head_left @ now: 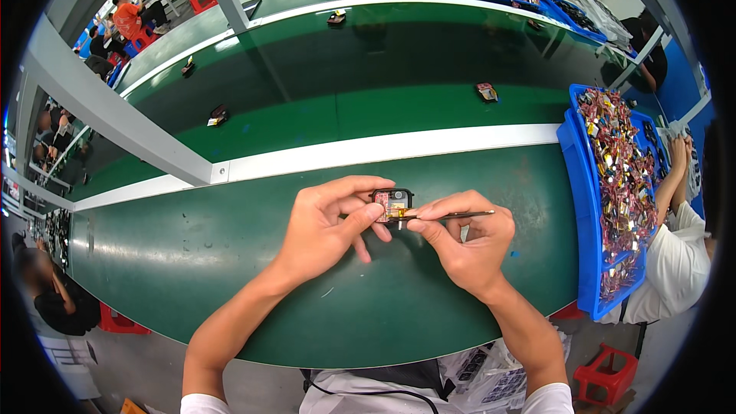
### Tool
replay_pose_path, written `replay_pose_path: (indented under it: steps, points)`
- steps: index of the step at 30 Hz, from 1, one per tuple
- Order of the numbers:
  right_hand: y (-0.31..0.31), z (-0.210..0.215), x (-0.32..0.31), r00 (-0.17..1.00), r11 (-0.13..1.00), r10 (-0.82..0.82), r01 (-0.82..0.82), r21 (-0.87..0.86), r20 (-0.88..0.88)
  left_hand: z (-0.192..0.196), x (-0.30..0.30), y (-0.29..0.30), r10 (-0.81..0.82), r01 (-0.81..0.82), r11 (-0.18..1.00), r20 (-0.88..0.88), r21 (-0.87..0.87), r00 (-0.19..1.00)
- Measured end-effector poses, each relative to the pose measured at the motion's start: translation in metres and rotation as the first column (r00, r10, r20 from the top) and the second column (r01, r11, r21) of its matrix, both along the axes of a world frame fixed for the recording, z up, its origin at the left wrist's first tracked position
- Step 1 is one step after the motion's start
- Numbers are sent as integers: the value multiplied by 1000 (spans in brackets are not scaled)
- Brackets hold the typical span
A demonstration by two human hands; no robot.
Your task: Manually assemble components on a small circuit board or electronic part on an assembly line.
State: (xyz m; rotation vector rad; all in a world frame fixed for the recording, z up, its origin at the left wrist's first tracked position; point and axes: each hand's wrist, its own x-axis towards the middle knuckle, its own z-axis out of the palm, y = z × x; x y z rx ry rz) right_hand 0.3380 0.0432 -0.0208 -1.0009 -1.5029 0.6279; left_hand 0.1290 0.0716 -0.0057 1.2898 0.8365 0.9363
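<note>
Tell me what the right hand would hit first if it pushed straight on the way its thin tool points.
The right hand aims its thin tool leftward, so it would first meet the small black device that the left hand holds; the tip looks already at it, though depth is unclear.

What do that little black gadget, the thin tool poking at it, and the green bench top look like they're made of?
The small black module looks like a matt plastic frame around a reddish circuit board with a gold-coloured strip, held by the left hand. The thin tool in the right hand seems to be dark metal, slim and rigid. The green bench top looks like smooth rubbery or vinyl matting, given its soft sheen.
</note>
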Motion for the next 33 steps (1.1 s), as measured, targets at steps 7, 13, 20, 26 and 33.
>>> replay_pose_path:
  steps: [7,13,20,26,33]
  points:
    - [0,2,0,997,994,5,-13,-105,-81,4,0,-4,13,-14,1000,-51,-15,999]
    - [0,0,1,998,993,10,-17,-119,-63,3,1,-5,32,-32,999,-67,7,997]
    - [-1,-1,-4,1000,999,10,-11,-37,-28,3,-2,-4,55,-55,998,-64,10,996]
    - [-1,0,-5,1000,999,2,-2,32,-2,5,-1,-2,94,-93,995,-62,20,994]
    - [0,-3,-5,999,992,4,-10,129,46,4,1,-4,98,-96,995,-80,30,992]
